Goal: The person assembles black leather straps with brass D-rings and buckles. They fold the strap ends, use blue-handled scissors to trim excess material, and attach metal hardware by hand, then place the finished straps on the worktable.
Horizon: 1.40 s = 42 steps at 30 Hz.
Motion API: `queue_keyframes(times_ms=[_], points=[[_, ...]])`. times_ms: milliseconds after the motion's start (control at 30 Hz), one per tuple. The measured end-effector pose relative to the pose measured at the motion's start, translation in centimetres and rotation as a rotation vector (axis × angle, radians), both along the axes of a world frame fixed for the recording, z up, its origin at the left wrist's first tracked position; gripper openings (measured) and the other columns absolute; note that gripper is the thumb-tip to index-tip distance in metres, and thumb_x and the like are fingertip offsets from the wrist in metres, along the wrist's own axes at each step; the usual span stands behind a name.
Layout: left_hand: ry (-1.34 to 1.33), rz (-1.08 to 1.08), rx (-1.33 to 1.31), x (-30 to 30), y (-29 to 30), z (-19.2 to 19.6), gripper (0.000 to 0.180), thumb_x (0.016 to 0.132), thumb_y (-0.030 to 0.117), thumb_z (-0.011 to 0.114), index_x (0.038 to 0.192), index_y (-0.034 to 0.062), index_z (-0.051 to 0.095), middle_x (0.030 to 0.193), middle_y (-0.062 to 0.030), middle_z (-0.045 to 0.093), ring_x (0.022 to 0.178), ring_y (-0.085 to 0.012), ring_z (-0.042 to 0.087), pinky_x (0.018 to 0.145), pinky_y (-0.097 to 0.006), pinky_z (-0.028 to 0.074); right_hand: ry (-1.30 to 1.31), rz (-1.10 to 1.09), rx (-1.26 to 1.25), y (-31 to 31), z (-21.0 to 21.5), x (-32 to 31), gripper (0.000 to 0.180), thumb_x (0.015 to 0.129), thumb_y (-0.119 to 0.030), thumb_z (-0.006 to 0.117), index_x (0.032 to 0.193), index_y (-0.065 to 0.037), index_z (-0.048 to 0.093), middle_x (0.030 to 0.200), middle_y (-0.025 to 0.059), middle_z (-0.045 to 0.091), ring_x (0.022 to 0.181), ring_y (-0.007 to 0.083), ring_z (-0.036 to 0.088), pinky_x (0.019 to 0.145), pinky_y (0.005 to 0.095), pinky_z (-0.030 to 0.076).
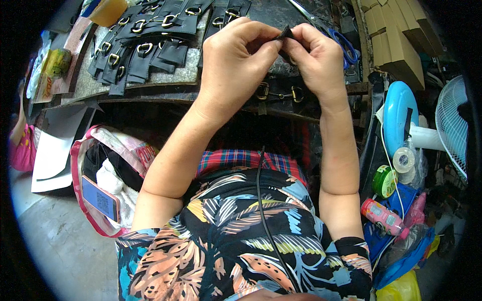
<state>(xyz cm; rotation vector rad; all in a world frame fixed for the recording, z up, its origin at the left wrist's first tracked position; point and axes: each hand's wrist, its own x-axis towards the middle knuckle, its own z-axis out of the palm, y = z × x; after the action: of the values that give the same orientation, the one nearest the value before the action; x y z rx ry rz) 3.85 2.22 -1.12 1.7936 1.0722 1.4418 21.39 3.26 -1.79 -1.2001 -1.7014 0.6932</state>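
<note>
Up at the far part of the work table, my left hand (238,62) and my right hand (320,62) meet with thumbs and fingers pinched together. Between their fingertips is a small black leather-like strap piece (286,33), mostly covered by the fingers. Just below the hands, a gold-coloured horsebit-style metal fitting (279,95) lies at the table's near edge, on something dark. To the left of my left hand, several black straps with gold-coloured rings (143,49) lie in overlapping rows on a pale, rough board (178,77).
Blue-handled scissors (348,49) lie right of my right hand. Cardboard boxes (396,52) stand at the far right, with a fan (453,118) nearer. A pink-rimmed bag (78,165) holding a phone (101,198) sits at left. A pink bottle (384,217) lies at lower right.
</note>
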Motion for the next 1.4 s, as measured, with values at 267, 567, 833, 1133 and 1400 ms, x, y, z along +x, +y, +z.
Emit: queue_keyframes(times_ms=[267, 567, 833, 1133, 1400], points=[[-0.338, -0.459, -0.355, -1.3, 2.3, -0.6, 0.027, 0.095, 0.002, 0.068, 0.121, -0.0034, 0.072, 0.104, -0.0105, 0.076, 0.088, -0.0159, 0.074, 0.083, -0.029, 0.06, 0.329, 0.159, -0.058, 0.0, 0.2, 0.8, 0.024, 0.098, -0.024, 0.077, 0.09, -0.003, 0.071, 0.073, -0.0053, 0.062, 0.067, 0.0015, 0.053, 0.059, 0.0198, 0.042], [-0.281, -0.342, -0.357, -0.9, 2.5, -0.2, 0.022, 0.094, 0.003, 0.071, 0.115, -0.0025, 0.074, 0.103, -0.0097, 0.076, 0.083, -0.0143, 0.073, 0.083, -0.03, 0.06, 0.35, 0.106, 0.068, 0.2, -0.3, 1.1, 0.032, 0.101, -0.033, 0.072, 0.088, -0.004, 0.071, 0.079, -0.0037, 0.064, 0.066, 0.003, 0.053, 0.06, 0.0184, 0.042], [-0.5, -0.351, -0.499, -0.7, 3.7, 0.1, 0.017, 0.098, 0.009, 0.069, 0.112, -0.0011, 0.072, 0.092, -0.0033, 0.073, 0.077, -0.0089, 0.064, 0.072, -0.024, 0.052, 0.269, 0.037, 0.142, 0.8, -1.2, 2.5, 0.022, 0.098, -0.011, 0.075, 0.119, -0.004, 0.075, 0.099, -0.0001, 0.074, 0.09, 0.0066, 0.066, 0.083, 0.0214, 0.052], [-0.203, -0.397, -0.136, 1.0, 1.2, 1.4, 0.034, 0.098, 0.01, 0.068, 0.131, 0.003, 0.062, 0.109, -0.0092, 0.07, 0.094, -0.0138, 0.065, 0.086, -0.03, 0.053, 0.692, -0.138, 0.032, -2.0, 2.5, 3.0, 0.019, 0.094, -0.003, 0.071, 0.112, -0.003, 0.066, 0.093, 0.0096, 0.076, 0.069, 0.0165, 0.072, 0.063, 0.0262, 0.056], [0.796, -0.153, 0.287, -1.9, 0.1, 1.4, 0.025, 0.091, 0.008, 0.071, 0.115, 0.0116, 0.078, 0.095, -0.0081, 0.072, 0.087, -0.0288, 0.067, 0.081, -0.037, 0.056, 0.021, -0.217, -0.176, -6.5, 1.2, 4.6, 0.004, 0.093, -0.001, 0.071, 0.097, -0.001, 0.071, 0.078, 0.0003, 0.07, 0.071, 0.0042, 0.063, 0.065, 0.0223, 0.051]])
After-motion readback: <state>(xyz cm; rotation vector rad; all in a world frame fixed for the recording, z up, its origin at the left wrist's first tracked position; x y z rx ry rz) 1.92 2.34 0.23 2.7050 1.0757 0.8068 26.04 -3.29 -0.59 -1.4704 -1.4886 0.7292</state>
